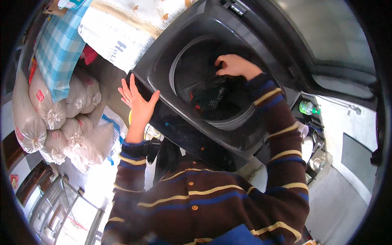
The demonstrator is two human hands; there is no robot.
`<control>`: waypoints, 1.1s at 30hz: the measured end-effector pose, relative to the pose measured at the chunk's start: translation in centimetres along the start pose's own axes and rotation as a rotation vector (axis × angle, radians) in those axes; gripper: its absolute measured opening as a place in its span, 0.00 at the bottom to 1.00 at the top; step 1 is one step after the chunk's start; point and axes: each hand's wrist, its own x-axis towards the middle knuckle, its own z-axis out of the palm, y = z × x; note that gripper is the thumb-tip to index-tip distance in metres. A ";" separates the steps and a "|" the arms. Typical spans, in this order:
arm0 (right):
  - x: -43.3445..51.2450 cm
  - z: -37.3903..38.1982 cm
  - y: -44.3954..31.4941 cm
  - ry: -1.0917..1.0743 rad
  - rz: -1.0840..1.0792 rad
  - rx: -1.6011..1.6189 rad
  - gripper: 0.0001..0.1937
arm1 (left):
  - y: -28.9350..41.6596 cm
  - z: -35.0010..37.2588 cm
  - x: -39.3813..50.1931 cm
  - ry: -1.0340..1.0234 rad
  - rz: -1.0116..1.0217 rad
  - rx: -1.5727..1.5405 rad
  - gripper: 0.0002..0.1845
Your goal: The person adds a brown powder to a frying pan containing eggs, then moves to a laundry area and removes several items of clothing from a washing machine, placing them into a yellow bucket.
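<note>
A black top-loading washing machine (190,128) stands before me with its lid (337,46) raised. My left hand (139,99) is at the machine's front left corner, fingers spread and holding nothing. Over the open drum (196,58) is my right hand (234,65), its fingers curled close to the thumb. Dark fabric is near those fingertips, but whether they grip it is hard to see against the dark drum. Lower in the drum lies a dark garment (211,95) with red bits and light stripes.
Several tied, filled pale sacks (52,113) are piled at left, below a blue checked cloth (62,46). A white printed cover (113,39) lies beside the machine. At right, a green-labelled bottle (307,107) and a metal bowl (318,160) stand near the wall.
</note>
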 end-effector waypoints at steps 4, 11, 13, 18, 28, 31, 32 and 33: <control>7.8 13.9 9.7 0.152 0.008 0.112 0.24 | 0.6 -1.8 -0.3 -0.124 0.029 -0.048 0.56; 9.9 31.2 22.9 0.288 0.213 -0.236 0.30 | 2.6 -5.1 0.2 -0.362 -0.062 -0.080 0.50; 9.2 34.2 24.9 0.400 0.415 -0.210 0.37 | 2.8 -5.1 0.2 -0.354 -0.088 -0.022 0.51; 7.5 38.1 26.3 0.437 0.606 -0.140 0.46 | 2.7 -4.5 0.1 -0.330 -0.079 0.123 0.54; 8.1 37.7 25.0 0.338 0.594 -0.022 0.35 | 3.5 -4.2 0.5 -0.378 -0.112 0.127 0.60; 7.9 35.3 24.1 0.182 0.482 0.107 0.32 | 3.7 -4.4 0.6 -0.388 -0.047 0.149 0.61; 7.9 34.3 23.4 0.110 0.438 0.173 0.30 | 3.7 -4.6 0.6 -0.408 -0.060 0.153 0.60; 8.2 32.9 22.8 0.034 0.392 0.241 0.29 | 3.6 -4.7 0.6 -0.416 -0.051 0.139 0.60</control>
